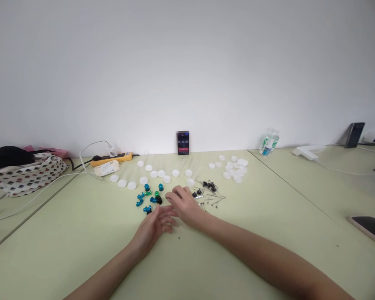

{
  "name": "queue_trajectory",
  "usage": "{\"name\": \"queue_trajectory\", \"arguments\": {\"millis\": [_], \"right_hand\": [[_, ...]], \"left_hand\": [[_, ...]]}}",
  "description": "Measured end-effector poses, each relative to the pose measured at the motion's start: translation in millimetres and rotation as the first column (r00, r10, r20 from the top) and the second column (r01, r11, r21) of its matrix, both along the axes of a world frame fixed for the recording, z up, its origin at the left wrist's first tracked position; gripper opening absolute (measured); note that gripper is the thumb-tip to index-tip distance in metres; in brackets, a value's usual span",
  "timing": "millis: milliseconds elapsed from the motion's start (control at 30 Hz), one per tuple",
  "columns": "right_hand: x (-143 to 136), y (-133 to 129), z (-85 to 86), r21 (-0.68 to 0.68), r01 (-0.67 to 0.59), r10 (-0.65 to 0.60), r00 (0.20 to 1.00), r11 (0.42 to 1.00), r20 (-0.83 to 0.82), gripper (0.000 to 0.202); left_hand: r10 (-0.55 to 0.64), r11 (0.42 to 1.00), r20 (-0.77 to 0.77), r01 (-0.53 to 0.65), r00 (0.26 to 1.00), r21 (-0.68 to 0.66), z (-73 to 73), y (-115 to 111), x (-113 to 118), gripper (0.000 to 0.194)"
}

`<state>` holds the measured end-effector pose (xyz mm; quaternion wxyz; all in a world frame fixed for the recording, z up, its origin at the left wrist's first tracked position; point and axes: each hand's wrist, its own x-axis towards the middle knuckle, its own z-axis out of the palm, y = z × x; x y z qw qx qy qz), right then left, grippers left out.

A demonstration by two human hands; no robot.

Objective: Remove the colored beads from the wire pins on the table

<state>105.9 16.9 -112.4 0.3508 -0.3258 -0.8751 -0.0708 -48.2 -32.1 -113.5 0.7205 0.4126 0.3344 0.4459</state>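
My left hand [153, 228] is low over the table's middle, its thumb raised and its fingers stretched towards the right. Just above its fingertips is my right hand [186, 207], reaching across from the right with bent fingers. Whatever its fingertips may hold is hidden. Beyond my left thumb lie several shiny blue metal pieces [139, 202], a green metal piece [156, 193] and a black piece [159, 200]. Past my right hand are black caps [209, 185] and thin metal rods [218, 198], scattered together.
Several clear tubes with white round ends [143, 180] lie behind the blue pieces. White discs [236, 170] are grouped at the back right. A phone [183, 143] leans on the wall. Also around are an orange power strip [121, 157], a clear bottle [268, 143] and a patterned cloth [28, 173].
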Motion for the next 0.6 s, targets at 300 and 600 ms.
{"name": "queue_trajectory", "arguments": {"millis": [300,600], "right_hand": [[9.2,-27.2,-0.9,0.075,-0.162,0.145,0.969,0.984,0.2,0.011],[16.6,-48.1,4.1,-0.121,-0.295,0.3,0.954,0.948,0.027,0.014]], "left_hand": [[-0.092,0.978,0.256,0.135,0.962,-0.158,3.6,-12.0,10.3,0.04],[-0.137,0.981,0.175,0.158,0.975,-0.113,5.1,-9.9,5.1,0.023]]}}
